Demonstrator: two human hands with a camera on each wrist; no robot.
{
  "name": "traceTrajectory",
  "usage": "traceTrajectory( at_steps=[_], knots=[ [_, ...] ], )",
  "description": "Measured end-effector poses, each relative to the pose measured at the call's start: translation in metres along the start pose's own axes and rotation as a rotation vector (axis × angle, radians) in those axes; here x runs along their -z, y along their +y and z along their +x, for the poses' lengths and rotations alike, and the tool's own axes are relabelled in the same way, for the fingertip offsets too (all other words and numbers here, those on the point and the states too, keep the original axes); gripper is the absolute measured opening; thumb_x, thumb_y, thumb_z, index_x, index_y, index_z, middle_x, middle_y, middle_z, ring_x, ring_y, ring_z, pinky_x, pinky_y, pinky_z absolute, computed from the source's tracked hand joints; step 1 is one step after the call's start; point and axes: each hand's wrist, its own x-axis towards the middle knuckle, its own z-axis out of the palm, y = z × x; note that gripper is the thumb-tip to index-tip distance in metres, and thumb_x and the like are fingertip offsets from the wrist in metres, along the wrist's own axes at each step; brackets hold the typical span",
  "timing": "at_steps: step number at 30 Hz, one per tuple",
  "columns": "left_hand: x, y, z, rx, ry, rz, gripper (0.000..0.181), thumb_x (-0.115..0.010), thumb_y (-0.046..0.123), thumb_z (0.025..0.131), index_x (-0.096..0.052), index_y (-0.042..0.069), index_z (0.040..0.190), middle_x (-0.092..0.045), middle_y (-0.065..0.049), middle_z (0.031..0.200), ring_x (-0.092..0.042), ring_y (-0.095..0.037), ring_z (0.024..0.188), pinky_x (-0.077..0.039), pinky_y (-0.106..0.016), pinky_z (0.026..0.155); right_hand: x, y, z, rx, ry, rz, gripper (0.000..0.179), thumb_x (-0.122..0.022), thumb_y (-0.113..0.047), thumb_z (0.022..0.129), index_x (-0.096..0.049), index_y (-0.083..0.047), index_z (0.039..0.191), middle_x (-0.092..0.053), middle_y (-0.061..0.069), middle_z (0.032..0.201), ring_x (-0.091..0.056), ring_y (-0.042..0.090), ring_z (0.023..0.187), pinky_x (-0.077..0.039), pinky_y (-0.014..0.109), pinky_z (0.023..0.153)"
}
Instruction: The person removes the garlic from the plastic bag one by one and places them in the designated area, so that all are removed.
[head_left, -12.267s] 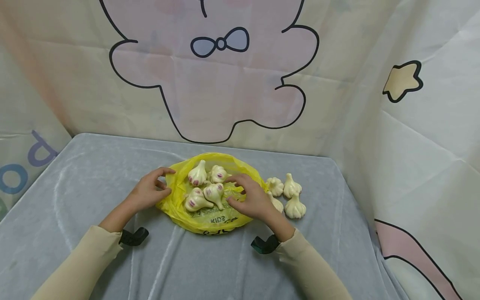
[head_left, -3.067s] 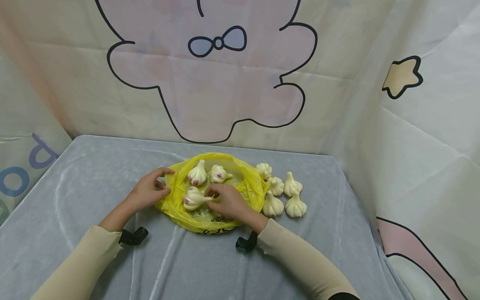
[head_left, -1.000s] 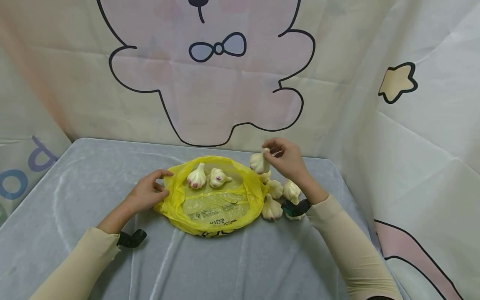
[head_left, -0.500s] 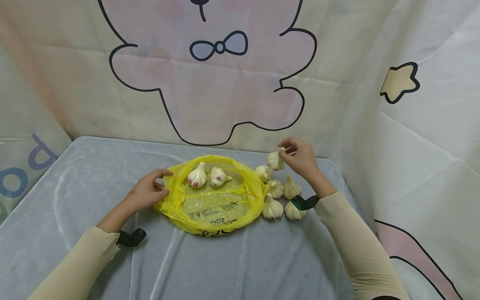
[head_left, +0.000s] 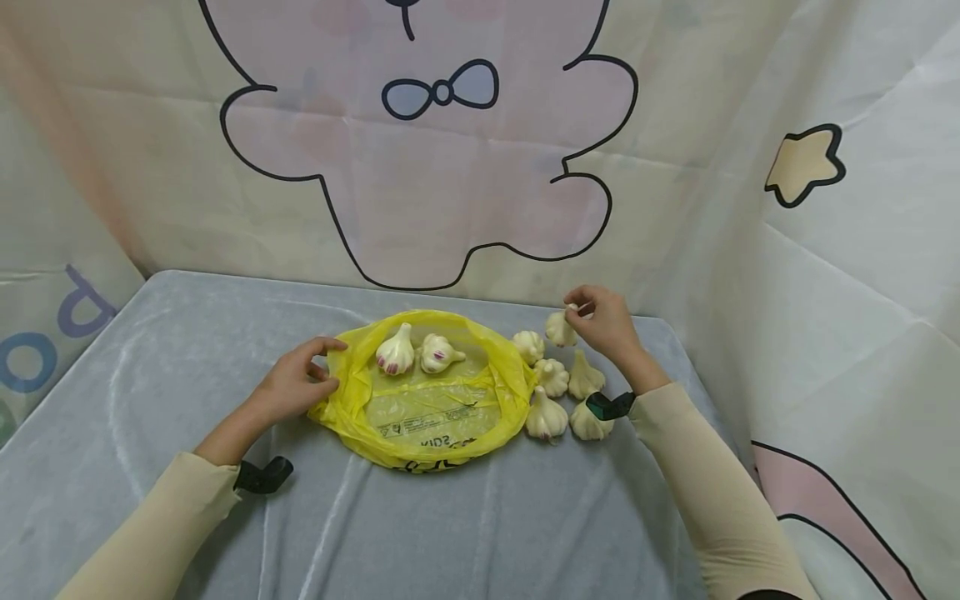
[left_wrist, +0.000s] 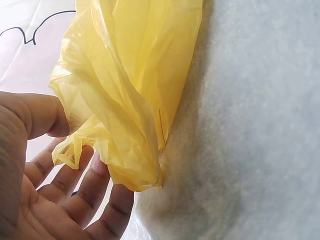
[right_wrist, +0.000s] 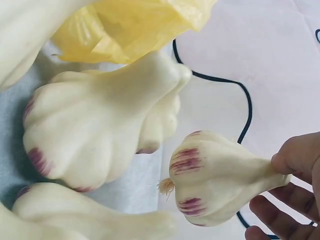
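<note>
On the grey-covered table, a crumpled yellow plastic bag lies wide-mouthed; the left hand holds its left rim between thumb and fingers. Two garlic bulbs sit inside, toward the bag's far side. Five loose bulbs cluster just right of the bag, one partly hidden by the black wrist camera. Right of the bag's far part, the right hand pinches a single garlic bulb by its stem — cream, ribbed, purple-streaked, with a pale root tuft.
</note>
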Motion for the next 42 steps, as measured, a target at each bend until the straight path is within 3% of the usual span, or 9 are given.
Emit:
traceTrajectory(
  at_steps=[11,24,42],
  knots=[
    [0.000,0.000,0.000,0.000,0.006,0.009,0.050,-0.063,0.011,0.087,-0.048,0.009,0.135,-0.044,-0.023,0.134,-0.061,-0.027,0.091,-0.050,-0.028,0.061,-0.014,0.018,-0.004,0.022,-0.048,0.000,0.013,-0.061,-0.012,0.090,-0.068,-0.008,0.101,-0.069,0.013,0.100,-0.067,0.032,0.086,-0.056,0.042,0.069],
    [-0.002,-0.002,0.000,0.013,0.000,0.001,0.050,-0.061,0.010,0.087,-0.047,0.009,0.135,-0.043,-0.022,0.135,-0.062,-0.027,0.091,-0.051,-0.028,0.061,-0.023,0.031,-0.006,-0.015,-0.145,-0.035,0.013,-0.062,-0.014,0.090,-0.068,-0.010,0.101,-0.069,0.011,0.102,-0.066,0.030,0.091,-0.055,0.042,0.074],
    [-0.001,0.001,0.000,0.020,0.002,-0.009,0.050,-0.060,0.009,0.086,-0.048,0.009,0.134,-0.043,-0.021,0.133,-0.060,-0.024,0.084,-0.050,-0.030,0.055,-0.026,0.029,-0.006,-0.015,-0.175,-0.014,0.019,-0.061,-0.015,0.092,-0.066,-0.007,0.108,-0.067,0.014,0.106,-0.066,0.033,0.093,-0.056,0.042,0.075]
  ],
)
